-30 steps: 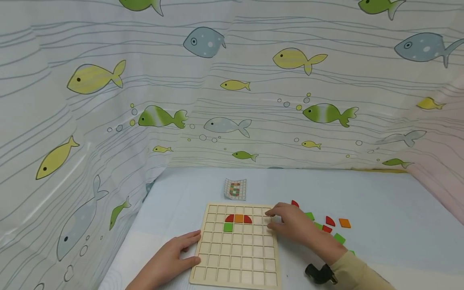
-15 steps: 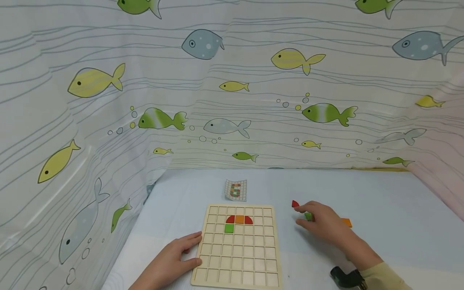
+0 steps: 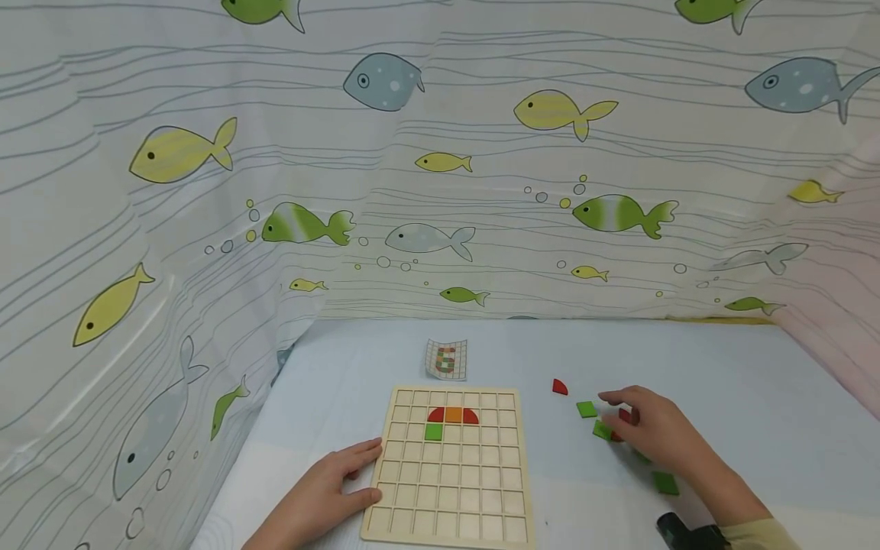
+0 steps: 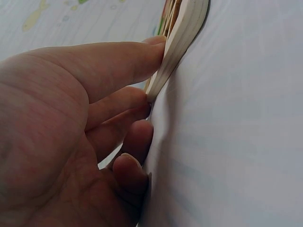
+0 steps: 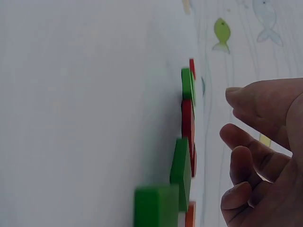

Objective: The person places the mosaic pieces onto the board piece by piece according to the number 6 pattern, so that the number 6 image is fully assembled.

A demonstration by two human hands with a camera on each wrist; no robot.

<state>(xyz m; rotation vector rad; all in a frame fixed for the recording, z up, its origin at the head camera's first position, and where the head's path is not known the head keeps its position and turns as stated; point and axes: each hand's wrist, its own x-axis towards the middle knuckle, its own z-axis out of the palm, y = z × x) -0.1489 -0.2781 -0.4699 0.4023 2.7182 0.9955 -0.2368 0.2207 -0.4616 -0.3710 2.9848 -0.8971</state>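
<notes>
A wooden grid board (image 3: 447, 481) lies flat on the table. Near its top are two red quarter-circle tiles, one of them the left tile (image 3: 436, 415), with an orange square tile (image 3: 454, 415) between them. Just below sits a green square tile (image 3: 434, 432). My left hand (image 3: 330, 485) touches the board's left edge with thumb and fingertips; the left wrist view shows the thumb against the board's side (image 4: 182, 47). Over the loose tiles at right hovers my right hand (image 3: 649, 431), thumb and fingers apart and holding nothing. In the right wrist view, green tiles (image 5: 181, 170) lie below the fingers.
Behind the board is a small card (image 3: 445, 359) with a coloured grid pattern. A loose red tile (image 3: 560, 387) and a green tile (image 3: 587, 410) lie right of the board. The fish-print curtain (image 3: 481, 191) rises behind the table. A black device (image 3: 687, 532) is by the right wrist.
My right hand has moved right, from the board's upper right edge to over the loose tiles. My left hand stays at the board's left edge.
</notes>
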